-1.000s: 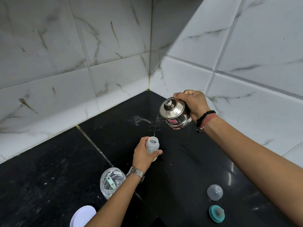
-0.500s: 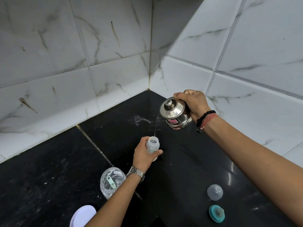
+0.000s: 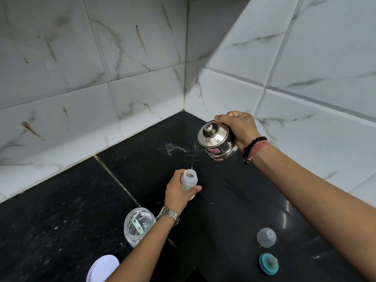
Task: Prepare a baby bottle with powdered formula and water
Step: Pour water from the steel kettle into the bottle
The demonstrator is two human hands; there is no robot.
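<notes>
Bottle (image 3: 189, 180) stands open on the black counter (image 3: 61, 210), left hand (image 3: 176, 195) wrapped around its body (light, smooth plastic, probably tippy). Right hand (image 3: 238, 127) grips the tilted steel kettle (image 3: 216, 142), pouring a thin stream in.

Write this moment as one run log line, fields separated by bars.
step: pouring water | right hand: tilts lidded steel kettle | left hand: holds small white baby bottle upright on black counter | stream enters bottle mouth

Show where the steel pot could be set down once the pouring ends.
Bare counter lies between the baby bottle and the clear cap; more lies left of the open jar. The near edge is crowded: jar, white lid, teal ring.
</notes>
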